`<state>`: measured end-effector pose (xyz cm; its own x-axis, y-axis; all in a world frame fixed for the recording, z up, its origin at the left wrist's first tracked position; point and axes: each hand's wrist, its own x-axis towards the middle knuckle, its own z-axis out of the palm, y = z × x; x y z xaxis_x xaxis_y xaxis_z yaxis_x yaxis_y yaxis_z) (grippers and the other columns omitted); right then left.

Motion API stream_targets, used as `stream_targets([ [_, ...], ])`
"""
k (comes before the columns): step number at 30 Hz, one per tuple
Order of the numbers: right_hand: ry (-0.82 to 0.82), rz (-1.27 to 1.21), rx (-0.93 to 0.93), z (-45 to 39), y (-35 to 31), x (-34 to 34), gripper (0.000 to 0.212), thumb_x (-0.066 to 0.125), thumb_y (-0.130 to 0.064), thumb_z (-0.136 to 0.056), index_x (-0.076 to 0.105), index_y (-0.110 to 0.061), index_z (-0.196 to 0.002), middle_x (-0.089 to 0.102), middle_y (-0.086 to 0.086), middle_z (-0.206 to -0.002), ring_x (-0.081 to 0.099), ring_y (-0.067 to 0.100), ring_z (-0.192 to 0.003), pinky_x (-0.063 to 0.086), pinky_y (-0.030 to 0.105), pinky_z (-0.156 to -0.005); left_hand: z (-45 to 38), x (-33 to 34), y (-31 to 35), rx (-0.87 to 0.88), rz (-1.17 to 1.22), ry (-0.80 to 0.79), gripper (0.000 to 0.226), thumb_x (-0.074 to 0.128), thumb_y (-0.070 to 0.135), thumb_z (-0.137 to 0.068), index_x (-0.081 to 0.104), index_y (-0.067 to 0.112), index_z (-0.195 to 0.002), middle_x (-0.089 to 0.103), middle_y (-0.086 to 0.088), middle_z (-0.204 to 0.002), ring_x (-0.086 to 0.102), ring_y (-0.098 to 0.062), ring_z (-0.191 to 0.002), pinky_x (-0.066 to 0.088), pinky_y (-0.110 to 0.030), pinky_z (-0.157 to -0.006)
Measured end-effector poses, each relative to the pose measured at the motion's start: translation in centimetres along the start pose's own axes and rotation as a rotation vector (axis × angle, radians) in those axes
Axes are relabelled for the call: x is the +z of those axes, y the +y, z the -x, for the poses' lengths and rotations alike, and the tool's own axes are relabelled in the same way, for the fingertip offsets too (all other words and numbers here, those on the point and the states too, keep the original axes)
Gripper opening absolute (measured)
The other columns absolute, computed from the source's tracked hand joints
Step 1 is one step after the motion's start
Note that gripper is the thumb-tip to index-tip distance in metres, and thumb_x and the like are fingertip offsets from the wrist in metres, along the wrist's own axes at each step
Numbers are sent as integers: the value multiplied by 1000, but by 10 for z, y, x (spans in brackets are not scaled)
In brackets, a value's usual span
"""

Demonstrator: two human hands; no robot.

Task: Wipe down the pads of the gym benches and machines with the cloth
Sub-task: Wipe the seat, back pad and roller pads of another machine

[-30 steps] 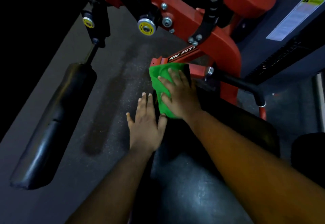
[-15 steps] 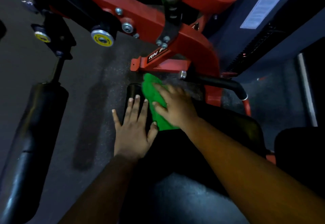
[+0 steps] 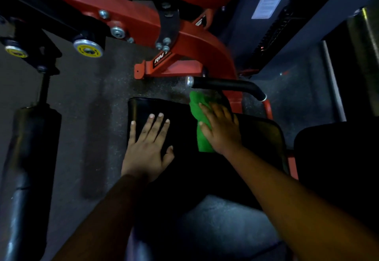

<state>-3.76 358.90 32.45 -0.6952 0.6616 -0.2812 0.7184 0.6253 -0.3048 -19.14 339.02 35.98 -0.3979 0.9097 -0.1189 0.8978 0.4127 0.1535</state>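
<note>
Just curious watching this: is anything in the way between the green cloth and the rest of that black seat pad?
Only the left hand, lying flat on the seat pad beside the cloth that the right hand presses down. Nothing else visible lies on it.

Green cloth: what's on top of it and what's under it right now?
The right hand lies flat on the green cloth, fingers spread. Under the cloth is the black seat pad; the pad surface directly beneath is covered.
</note>
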Motion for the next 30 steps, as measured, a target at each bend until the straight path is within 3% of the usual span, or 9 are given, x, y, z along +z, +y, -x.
stream_targets([
  [4,33,35,260,21,88,2,74,21,-60,-89,37,-32,-155,28,6,-166,23,33,-151,18,59,-120,0,0,1,12,8,17,74,38,50,-93,30,17,-159,17,-2,-168,7,-19,-157,4,-61,-123],
  [8,109,-68,482,19,65,13,64,41,-49,-94,34,-33,-156,19,3,-169,13,29,-155,11,59,-123,1,2,0,-4,-3,33,71,36,50,-94,32,18,-158,20,-2,-168,7,-18,-157,4,-60,-124],
  [12,145,-78,290,51,-7,24,69,38,-45,-91,26,-40,-158,21,0,-169,19,30,-153,23,55,-118,2,-5,8,48,-47,37,67,34,48,-97,35,17,-156,24,-6,-167,10,-20,-157,2,-64,-122],
  [14,100,-18,140,61,26,22,72,35,-45,-87,25,-40,-158,22,1,-168,24,29,-152,29,54,-114,8,-4,15,134,-69,53,66,35,48,-97,41,15,-154,29,-7,-165,15,-20,-156,3,-64,-122],
  [19,121,-34,426,56,150,11,73,32,-49,-89,30,-27,-159,23,16,-166,23,38,-152,32,60,-115,19,4,25,133,-41,50,68,36,52,-94,49,15,-149,38,-5,-160,22,-19,-154,2,-60,-124],
  [21,141,-53,531,61,142,22,69,41,-44,-93,28,-29,-159,23,14,-167,23,35,-152,30,56,-115,12,6,22,138,-35,30,69,36,54,-94,45,16,-151,34,-5,-163,19,-19,-155,-1,-63,-122],
  [24,217,-34,569,105,100,34,74,35,-47,-84,42,-26,-154,37,20,-159,38,41,-144,35,58,-111,12,4,26,154,-71,25,68,35,52,-95,43,16,-152,33,-6,-164,18,-21,-155,-2,-67,-120],
  [28,31,59,492,224,34,61,68,49,-41,-90,35,-32,-156,37,16,-158,47,40,-131,46,56,-98,35,6,38,174,-132,-39,68,29,52,-98,44,14,-152,35,-7,-162,21,-23,-154,2,-71,-118],
  [30,-88,28,390,278,14,58,68,51,-37,-92,30,-35,-157,35,14,-158,45,37,-132,44,52,-102,64,-3,54,193,-153,-125,72,24,57,-98,41,16,-154,31,-6,-164,18,-22,-155,3,-73,-117],
])
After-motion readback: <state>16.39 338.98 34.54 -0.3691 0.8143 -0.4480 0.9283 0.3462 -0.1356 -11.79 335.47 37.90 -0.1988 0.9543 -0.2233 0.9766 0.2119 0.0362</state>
